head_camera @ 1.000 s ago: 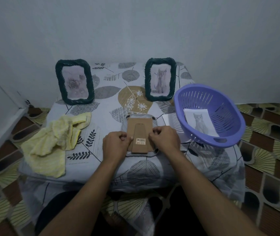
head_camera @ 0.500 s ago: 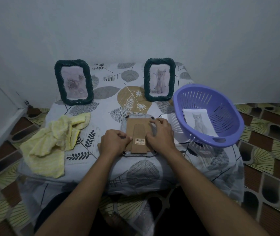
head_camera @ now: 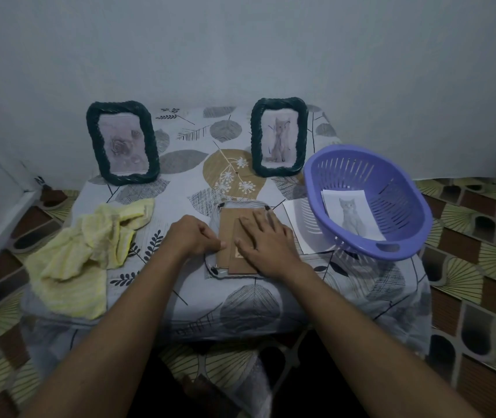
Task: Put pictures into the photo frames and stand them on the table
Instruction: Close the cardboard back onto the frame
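A photo frame (head_camera: pixel 227 236) lies face down at the table's front middle, its brown cardboard back and stand showing. My right hand (head_camera: pixel 266 241) lies flat on that back with fingers spread and pressing. My left hand (head_camera: pixel 194 236), fingers curled, touches the frame's left edge with fingertip and thumb. Two dark green frames stand at the back: the left frame (head_camera: pixel 123 143) holds a rose picture, the right frame (head_camera: pixel 279 137) a cat picture. Another cat picture (head_camera: pixel 352 215) lies in the purple basket (head_camera: pixel 403 236).
A crumpled yellow cloth (head_camera: pixel 90 251) lies at the table's left front. A white sheet (head_camera: pixel 304 227) sits partly under the basket. The table (head_camera: pixel 180 164) wears a leaf-print cloth and stands against a grey wall; patterned floor tiles surround it.
My right hand has gone from pinching the frame's right edge to lying flat across the cardboard back. My left hand stays at the left edge.
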{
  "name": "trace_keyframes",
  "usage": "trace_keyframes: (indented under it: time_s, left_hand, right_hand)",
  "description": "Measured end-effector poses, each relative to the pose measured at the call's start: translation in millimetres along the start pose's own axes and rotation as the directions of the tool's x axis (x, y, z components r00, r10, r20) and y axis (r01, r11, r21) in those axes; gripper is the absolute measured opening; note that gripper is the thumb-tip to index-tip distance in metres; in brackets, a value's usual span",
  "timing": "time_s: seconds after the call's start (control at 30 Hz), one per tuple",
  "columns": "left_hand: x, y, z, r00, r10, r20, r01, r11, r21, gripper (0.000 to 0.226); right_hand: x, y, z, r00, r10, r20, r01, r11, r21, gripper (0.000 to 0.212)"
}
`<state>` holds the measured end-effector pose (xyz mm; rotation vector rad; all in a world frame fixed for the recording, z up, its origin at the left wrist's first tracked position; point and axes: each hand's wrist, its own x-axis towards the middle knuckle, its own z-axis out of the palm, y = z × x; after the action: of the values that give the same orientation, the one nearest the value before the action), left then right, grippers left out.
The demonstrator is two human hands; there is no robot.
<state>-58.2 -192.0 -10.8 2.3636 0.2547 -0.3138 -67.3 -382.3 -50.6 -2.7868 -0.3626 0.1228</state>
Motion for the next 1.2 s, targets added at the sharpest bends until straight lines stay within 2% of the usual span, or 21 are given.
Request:
trace_keyframes:
  time_s: [0.13,0.23,0.33,0.43,0.53,0.73,0.97,1.2]
  left_hand:
    - [10.4,5.7,-8.5,1.000,-0.002,0.028,-0.001,0.995,0.104,0.035]
    - [20.5,9.9,-11.4,0.998,0.021,0.065,-0.028,0.992,0.121,0.030]
    - [32.1,12.0,-6.5,0.989,0.121,-0.083,-0.113,0.989,0.096,0.020]
    - [41.7,13.5,4.0,0.956,0.198,-0.217,-0.186,0.980,0.073,0.024]
    - [48.5,14.9,12.4,0.943,0.227,-0.243,-0.228,0.973,0.022,0.024]
    - [56.1,11.6,21.0,0.927,0.182,-0.327,-0.220,0.972,-0.082,0.021]
    - [62.5,9.3,24.0,0.925,0.185,-0.331,-0.215,0.975,-0.056,0.012]
    - [66.4,6.7,17.5,0.928,0.269,-0.256,-0.279,0.960,-0.003,0.013]
  right_hand:
    - [1.4,0.5,1.0,1.000,-0.006,-0.021,0.006,1.000,0.008,0.061]
    - [2.8,2.1,1.4,0.999,-0.014,-0.030,0.014,1.000,0.013,0.061]
    - [3.2,3.0,0.8,0.999,-0.022,-0.032,0.023,0.999,0.030,0.060]
    - [3.5,2.8,0.1,0.999,-0.018,-0.027,0.019,0.999,0.044,0.059]
    - [3.7,1.9,-0.5,0.999,-0.012,-0.031,0.013,0.999,0.045,0.059]
    - [4.5,0.4,0.2,1.000,-0.003,-0.029,0.004,0.999,0.054,0.060]
    - [4.5,0.2,0.6,0.999,0.002,-0.035,0.000,0.999,0.043,0.061]
    - [4.0,-0.2,0.1,0.999,0.001,-0.032,0.000,0.999,0.045,0.060]
